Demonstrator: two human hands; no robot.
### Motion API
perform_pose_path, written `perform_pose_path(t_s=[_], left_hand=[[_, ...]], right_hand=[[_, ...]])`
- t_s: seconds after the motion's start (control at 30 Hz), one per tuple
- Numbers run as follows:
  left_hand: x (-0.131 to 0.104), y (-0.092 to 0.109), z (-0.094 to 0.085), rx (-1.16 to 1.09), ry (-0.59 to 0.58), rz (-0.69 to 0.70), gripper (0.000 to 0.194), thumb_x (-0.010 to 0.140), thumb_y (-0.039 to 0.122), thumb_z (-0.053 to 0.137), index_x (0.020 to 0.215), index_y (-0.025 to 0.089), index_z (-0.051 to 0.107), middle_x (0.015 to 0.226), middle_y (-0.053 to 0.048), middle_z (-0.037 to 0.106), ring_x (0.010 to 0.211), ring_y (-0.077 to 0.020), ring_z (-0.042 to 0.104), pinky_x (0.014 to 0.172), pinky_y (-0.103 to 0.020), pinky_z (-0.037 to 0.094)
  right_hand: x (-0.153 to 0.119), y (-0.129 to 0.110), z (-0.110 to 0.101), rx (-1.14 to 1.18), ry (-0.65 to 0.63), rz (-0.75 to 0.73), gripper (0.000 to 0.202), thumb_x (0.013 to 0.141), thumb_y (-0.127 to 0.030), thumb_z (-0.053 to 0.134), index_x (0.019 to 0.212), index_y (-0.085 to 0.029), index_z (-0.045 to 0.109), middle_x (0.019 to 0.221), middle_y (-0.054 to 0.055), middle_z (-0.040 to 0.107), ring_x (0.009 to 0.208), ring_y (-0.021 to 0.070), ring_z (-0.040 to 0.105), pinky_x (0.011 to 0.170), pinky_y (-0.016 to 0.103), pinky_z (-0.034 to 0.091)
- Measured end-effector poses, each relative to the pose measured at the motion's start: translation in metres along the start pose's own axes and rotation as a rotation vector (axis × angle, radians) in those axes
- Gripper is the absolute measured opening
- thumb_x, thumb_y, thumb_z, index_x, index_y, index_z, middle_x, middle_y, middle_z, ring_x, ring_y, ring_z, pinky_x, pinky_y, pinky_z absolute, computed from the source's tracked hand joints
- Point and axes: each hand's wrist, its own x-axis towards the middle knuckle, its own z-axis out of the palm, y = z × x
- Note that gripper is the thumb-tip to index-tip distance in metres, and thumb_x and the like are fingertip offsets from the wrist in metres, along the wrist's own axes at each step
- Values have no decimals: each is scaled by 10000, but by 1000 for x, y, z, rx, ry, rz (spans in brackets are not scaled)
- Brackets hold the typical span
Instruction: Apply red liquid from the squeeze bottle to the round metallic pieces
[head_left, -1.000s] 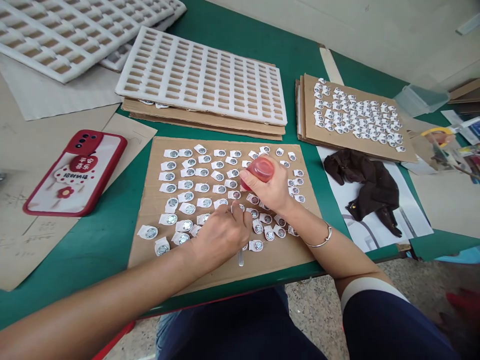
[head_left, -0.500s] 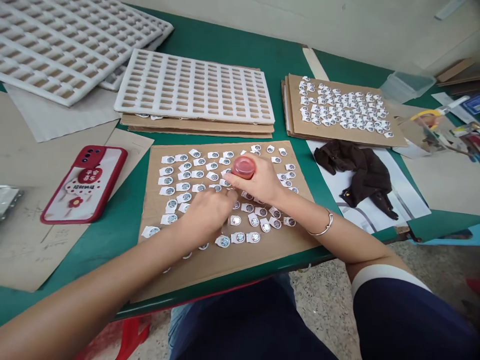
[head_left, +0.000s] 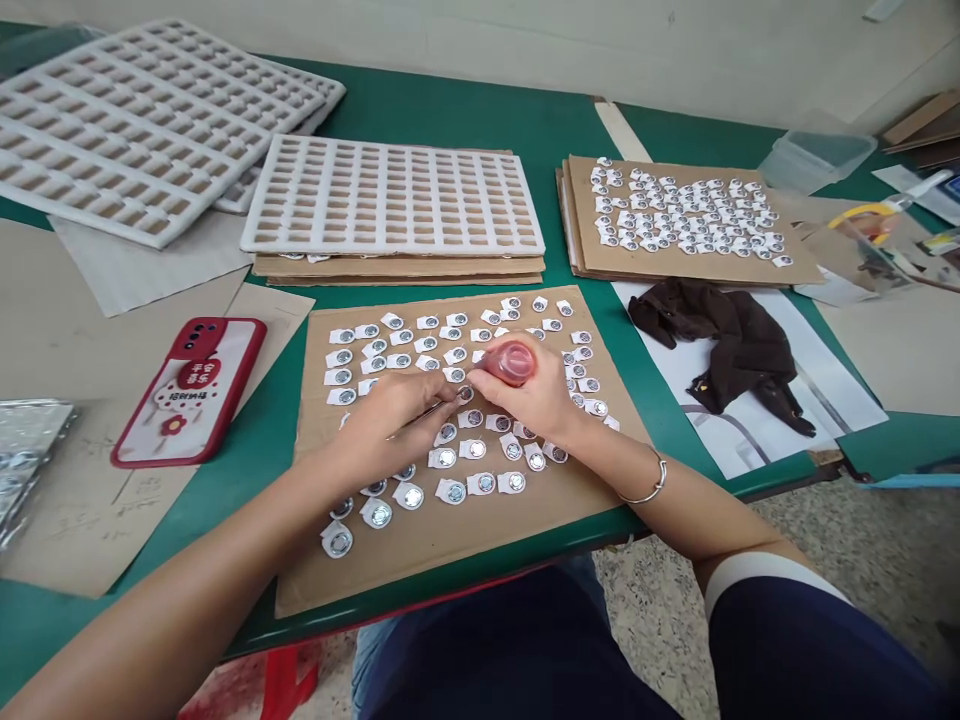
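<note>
My right hand is closed around a translucent reddish squeeze bottle, its rounded base up and its tip hidden below the fingers. Close beside it, my left hand pinches a thin metal tool, apparently tweezers, mostly covered by the fingers. Between the two hands lies a small round silver piece. Both hands are over a brown cardboard sheet, which bears rows of small white tabs with round silver discs. Part of the rows is hidden under my hands and left forearm.
White slotted foam trays lie at the back and back left. Another cardboard stack with similar discs is at the back right. A red-cased phone lies left; dark brown cloth rests on paper at right. The green table's front edge is close.
My right hand and the bottle have shifted a little right and down, and the left hand slightly left, opening a small gap between them. The thin tool now shows. The camera view has also shifted.
</note>
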Motion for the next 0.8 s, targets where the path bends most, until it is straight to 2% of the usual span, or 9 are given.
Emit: perform_pose_path(t_s=[0.17,0.43,0.57,0.67,0.73,0.8], left_hand=[[-2,-1,-2,-54,65,-58,87,809,208,510,775,191,589,672,31,622,580,-95,543,559,-223,387],[-1,-1,1,-42,42,-49,128,819,271,508,795,184,599,727,5,647,644,-121,573,588,-239,408],[0,-3,2,35,123,-169,119,805,261,509,819,201,611,639,25,625,551,-113,538,548,-245,392],[1,-6,2,82,198,-212,106,789,275,538,811,211,619,631,20,624,561,-129,551,538,-255,396],[2,-5,0,87,226,-234,108,784,296,549,803,216,620,651,11,635,583,-141,566,535,-261,405],[3,-3,-4,57,238,-271,124,784,320,554,789,213,616,671,5,644,605,-145,577,540,-260,419]], right_hand=[[0,1,-4,4,80,9,228,681,-372,678,808,-224,560,766,-7,617,706,137,587,702,327,503],[2,9,2,-14,81,47,233,677,-394,676,775,-217,560,737,-6,619,686,141,584,680,333,497],[2,6,1,4,79,50,239,675,-398,676,788,-222,562,744,-7,622,694,143,586,691,340,504],[3,5,-3,29,105,53,234,672,-394,682,768,-212,569,734,0,625,692,142,593,694,337,509],[7,6,-8,84,135,122,254,683,-421,667,765,-201,569,722,10,621,667,144,607,631,322,515],[14,9,-17,209,159,228,294,731,-480,597,778,-195,544,680,12,604,597,143,621,487,279,484]])
